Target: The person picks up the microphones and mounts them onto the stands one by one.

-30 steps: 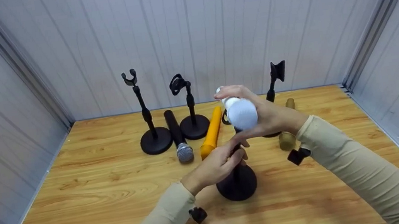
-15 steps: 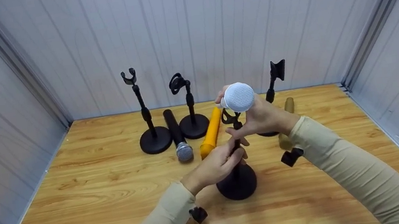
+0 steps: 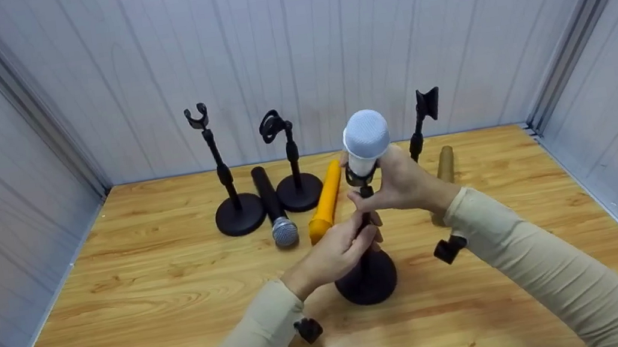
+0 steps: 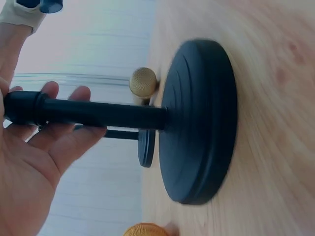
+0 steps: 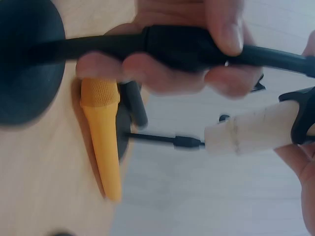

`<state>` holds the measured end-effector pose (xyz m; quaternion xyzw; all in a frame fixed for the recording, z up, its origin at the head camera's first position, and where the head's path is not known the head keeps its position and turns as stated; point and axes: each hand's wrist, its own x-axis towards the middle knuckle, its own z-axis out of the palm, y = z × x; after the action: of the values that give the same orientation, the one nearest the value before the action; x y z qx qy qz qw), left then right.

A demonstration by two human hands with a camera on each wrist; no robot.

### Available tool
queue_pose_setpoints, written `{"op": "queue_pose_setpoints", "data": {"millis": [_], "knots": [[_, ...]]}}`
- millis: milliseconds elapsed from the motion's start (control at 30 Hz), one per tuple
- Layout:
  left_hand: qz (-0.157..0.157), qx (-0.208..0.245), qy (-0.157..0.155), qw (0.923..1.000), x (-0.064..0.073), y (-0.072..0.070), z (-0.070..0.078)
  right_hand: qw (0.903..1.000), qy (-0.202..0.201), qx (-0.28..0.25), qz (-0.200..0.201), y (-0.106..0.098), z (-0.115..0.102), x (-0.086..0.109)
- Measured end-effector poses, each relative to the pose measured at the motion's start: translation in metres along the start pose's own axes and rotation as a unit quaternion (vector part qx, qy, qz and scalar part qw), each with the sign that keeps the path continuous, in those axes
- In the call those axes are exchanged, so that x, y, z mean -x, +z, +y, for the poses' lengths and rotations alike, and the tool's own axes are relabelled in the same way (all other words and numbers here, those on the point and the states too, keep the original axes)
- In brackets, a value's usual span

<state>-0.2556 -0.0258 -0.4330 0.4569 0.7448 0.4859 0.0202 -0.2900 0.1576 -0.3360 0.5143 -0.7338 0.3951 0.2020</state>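
Now, left hand (image 3: 337,251): gripped the near stand (image 3: 367,285) by its pole.
Right hand (image 3: 405,181): curled round the white microphone (image 3: 366,136).
White microphone: sat head upward in the stand's clip (image 5: 299,120).
Yellow microphone (image 3: 327,201): lay beyond, on the surface (image 3: 174,331).

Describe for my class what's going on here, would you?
A person's left hand grips the pole of the near stand, while the right hand holds the white mic up at its top. The mic is in the stand's clip, whose arms show around its body. The black mic, yellow mic and brown mic lie on the table. Three other stands stand farther back, with no mic in them.
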Motion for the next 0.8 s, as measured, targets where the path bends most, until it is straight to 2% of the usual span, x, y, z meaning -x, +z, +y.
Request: {"op": "queue_pose_setpoints", "data": {"millis": [300, 533, 667, 800], "knots": [[0.013, -0.008, -0.007, 0.9999, -0.0009, 0.0006, -0.0003, 1.0, -0.001, 0.001, 0.005, 0.0005, 0.0004, 0.0004], [0.012, -0.014, -0.004, 0.9998, -0.001, 0.0014, -0.0004, 0.9986, -0.004, -0.052, 0.008, -0.0008, -0.0029, 0.0019], [0.009, -0.019, 0.003, 0.9998, -0.0023, 0.0018, -0.0006, 0.9966, -0.003, -0.079, 0.025, -0.0007, -0.0045, 0.0029], [0.006, -0.016, 0.005, 0.9998, -0.0037, 0.0018, -0.0005, 0.9967, -0.015, -0.065, 0.046, -0.0002, -0.0046, 0.0045]]}}
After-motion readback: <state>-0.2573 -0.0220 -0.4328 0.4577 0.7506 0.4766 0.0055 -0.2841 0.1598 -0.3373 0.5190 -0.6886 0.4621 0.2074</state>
